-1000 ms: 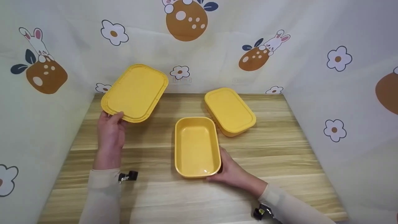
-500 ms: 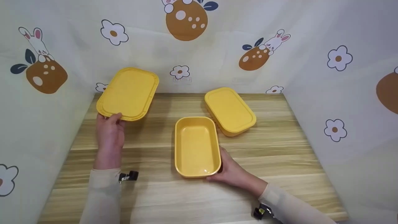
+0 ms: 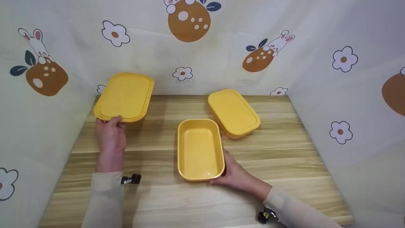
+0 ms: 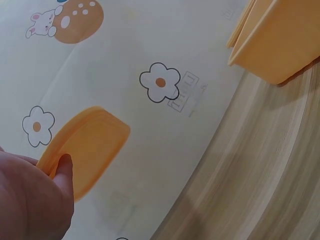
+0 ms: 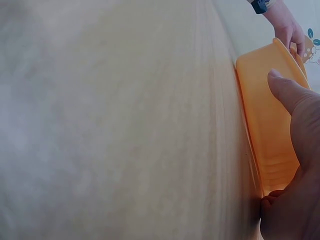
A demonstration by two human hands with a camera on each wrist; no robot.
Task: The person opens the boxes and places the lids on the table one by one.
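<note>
At the left of the head view, my left hand [image 3: 110,136] pinches the near edge of a yellow lid [image 3: 125,98], its thumb on the upper face. The lid is held up above the table, and the left wrist view shows the thumb [image 4: 64,175] against it. My right hand [image 3: 234,174] grips the near right corner of an open yellow food container [image 3: 199,152] standing upright on the table. In the right wrist view the thumb [image 5: 287,92] lies on the container's outer wall [image 5: 265,125]. Nothing is seen inside the container.
A second yellow container [image 3: 234,112] with its lid on stands at an angle behind and to the right of the open one. The wooden table [image 3: 177,205] is enclosed by a pale printed cloth [image 3: 148,50] at the back and both sides.
My left hand has carried the lid a little to the left and lower, and the lid has turned slightly. The right hand and both containers have stayed in place.
</note>
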